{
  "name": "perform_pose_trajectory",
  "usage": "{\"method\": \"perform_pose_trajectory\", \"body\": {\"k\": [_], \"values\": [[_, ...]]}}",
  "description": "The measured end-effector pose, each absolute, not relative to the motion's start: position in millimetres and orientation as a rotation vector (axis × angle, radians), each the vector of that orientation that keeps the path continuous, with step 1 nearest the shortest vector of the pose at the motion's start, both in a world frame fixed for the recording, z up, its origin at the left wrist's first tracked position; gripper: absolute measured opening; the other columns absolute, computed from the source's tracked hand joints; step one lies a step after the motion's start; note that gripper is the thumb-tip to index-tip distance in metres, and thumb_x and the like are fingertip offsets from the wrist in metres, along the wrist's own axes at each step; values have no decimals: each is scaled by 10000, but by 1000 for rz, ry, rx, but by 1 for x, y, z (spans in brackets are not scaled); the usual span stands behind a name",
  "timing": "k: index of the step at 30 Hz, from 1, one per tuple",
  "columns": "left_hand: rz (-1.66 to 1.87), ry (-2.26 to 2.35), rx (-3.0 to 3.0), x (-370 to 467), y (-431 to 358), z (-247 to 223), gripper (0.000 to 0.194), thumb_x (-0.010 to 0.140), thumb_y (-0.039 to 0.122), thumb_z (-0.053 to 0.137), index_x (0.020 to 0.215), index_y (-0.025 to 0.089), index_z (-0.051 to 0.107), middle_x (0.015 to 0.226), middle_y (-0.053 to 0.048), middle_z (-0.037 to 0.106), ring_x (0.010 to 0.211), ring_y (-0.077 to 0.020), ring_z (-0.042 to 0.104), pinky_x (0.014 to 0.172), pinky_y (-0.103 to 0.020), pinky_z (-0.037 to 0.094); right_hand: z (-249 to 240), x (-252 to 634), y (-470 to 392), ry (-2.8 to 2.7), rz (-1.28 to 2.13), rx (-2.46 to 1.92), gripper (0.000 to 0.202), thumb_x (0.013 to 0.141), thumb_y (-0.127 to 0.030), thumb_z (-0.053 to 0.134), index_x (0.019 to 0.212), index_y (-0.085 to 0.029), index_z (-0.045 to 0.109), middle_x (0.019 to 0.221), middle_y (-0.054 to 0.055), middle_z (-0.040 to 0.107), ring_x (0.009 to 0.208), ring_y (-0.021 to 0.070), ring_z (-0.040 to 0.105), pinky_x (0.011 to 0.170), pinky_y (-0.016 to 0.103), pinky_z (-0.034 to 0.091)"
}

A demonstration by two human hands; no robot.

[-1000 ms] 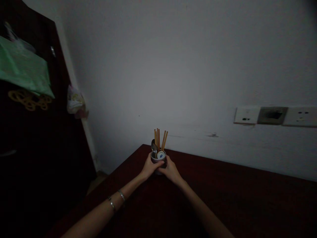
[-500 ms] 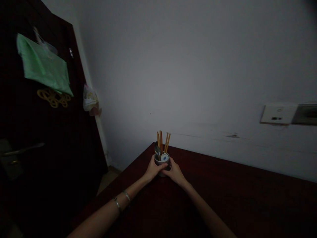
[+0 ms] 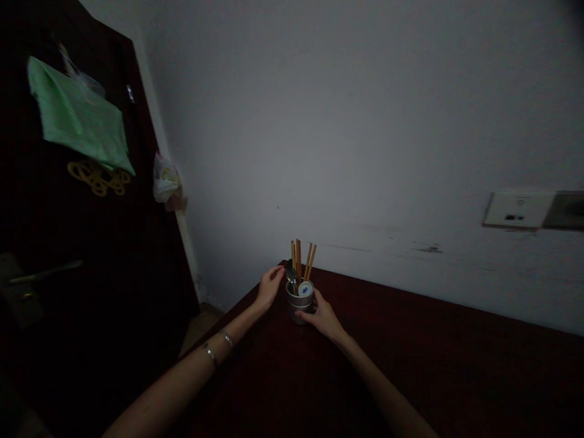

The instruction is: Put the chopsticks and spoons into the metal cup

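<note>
A grey cylindrical cup point(image 3: 300, 309) stands upright near the far corner of the table. Out of it rise several wooden chopsticks point(image 3: 298, 258), metal spoons point(image 3: 292, 276) and a white piece with a blue mark point(image 3: 305, 289), perhaps a ceramic spoon. My right hand point(image 3: 323, 315) is wrapped round the cup's right side, its thumb across the front. At the cup's upper left, my left hand point(image 3: 269, 286) has its fingertips pinched together beside the spoon heads. Whether those fingertips grip a spoon's edge is too small to tell.
The dark red table point(image 3: 410, 340) meets a pale wall point(image 3: 342, 152) behind the cup. To the left are a dark door point(image 3: 114, 255) with a handle point(image 3: 43, 274), a hanging green cloth point(image 3: 82, 115) and a plastic bag point(image 3: 165, 182). A wall socket point(image 3: 517, 210) is at right.
My left hand has let go of the cup's left side and risen to the spoon heads, its fingers now pinched. My right hand still holds the cup, which stays in place.
</note>
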State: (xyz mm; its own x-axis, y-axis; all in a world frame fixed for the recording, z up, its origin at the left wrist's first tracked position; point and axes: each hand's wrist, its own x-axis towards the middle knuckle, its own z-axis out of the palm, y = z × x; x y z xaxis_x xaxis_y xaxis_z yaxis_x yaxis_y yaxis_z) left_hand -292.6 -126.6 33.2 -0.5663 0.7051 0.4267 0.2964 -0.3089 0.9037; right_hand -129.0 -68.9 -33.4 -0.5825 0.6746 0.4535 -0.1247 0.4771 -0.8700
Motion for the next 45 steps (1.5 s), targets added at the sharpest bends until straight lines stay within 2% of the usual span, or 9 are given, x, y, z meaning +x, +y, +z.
{"method": "perform_pose_trajectory", "body": {"k": [5,13,21,26,32,36,39,43,45], "values": [[1899,1670,1327,-294,-117,48,309,653,372,642,820,115,681,858,-104,681,795,-192,608,773,-311,443,-29,-126,-70,-1910,1207,-426,722,585,-288,720,1226,-201,399,1188,88,560,1077,217,539,941,398,404],[1829,1783,1235,-288,-112,63,296,670,389,604,674,104,681,653,-64,666,595,-154,567,588,-263,418,-24,-123,-71,-1937,1223,-436,685,586,-264,718,1201,-195,423,1167,80,572,1073,228,541,939,410,402],[1858,1950,1435,-295,-111,87,206,693,284,592,715,115,707,740,-85,698,684,-188,612,659,-280,432,-24,-123,-71,-1965,1220,-446,709,596,-259,712,1225,-192,391,1175,81,569,1067,221,546,940,404,403],[2128,2047,1521,-305,-120,127,262,743,313,553,827,114,701,824,-75,701,758,-179,614,711,-273,438,-19,-120,-71,-1978,1234,-465,704,591,-253,711,1223,-190,405,1129,78,599,1036,221,569,909,398,430],[2482,2046,1442,-331,-142,176,270,737,316,561,822,98,696,806,-70,688,756,-152,603,708,-243,435,-21,-123,-72,-1981,1243,-495,733,582,-272,720,1235,-188,396,1165,89,578,1061,222,553,926,408,417],[2396,2060,1432,-352,-158,174,252,712,310,582,808,107,697,811,-69,690,759,-161,608,715,-253,438,-8,-112,-67,-2014,1316,-457,837,523,-280,758,1266,-190,382,1224,96,540,1057,220,554,920,404,424],[2111,2106,1440,-365,-168,146,198,675,295,603,735,135,703,757,-54,696,723,-174,613,686,-261,436,21,-93,-61,-2139,1362,-417,620,529,-262,754,1110,-179,551,1064,71,639,934,213,610,835,363,475],[1783,2106,1359,-373,-179,90,143,632,280,613,626,164,696,649,-38,681,629,-169,598,617,-252,422,70,-83,-61,-2077,1019,-586,224,683,-260,614,877,-163,666,760,49,682,684,186,628,656,308,486],[1665,2102,1286,-371,-183,63,119,599,270,626,552,174,679,570,-27,656,571,-164,575,565,-244,404,88,-91,-65,-2120,852,-532,170,730,-231,546,817,-176,682,723,38,679,650,177,616,621,287,468]]}}
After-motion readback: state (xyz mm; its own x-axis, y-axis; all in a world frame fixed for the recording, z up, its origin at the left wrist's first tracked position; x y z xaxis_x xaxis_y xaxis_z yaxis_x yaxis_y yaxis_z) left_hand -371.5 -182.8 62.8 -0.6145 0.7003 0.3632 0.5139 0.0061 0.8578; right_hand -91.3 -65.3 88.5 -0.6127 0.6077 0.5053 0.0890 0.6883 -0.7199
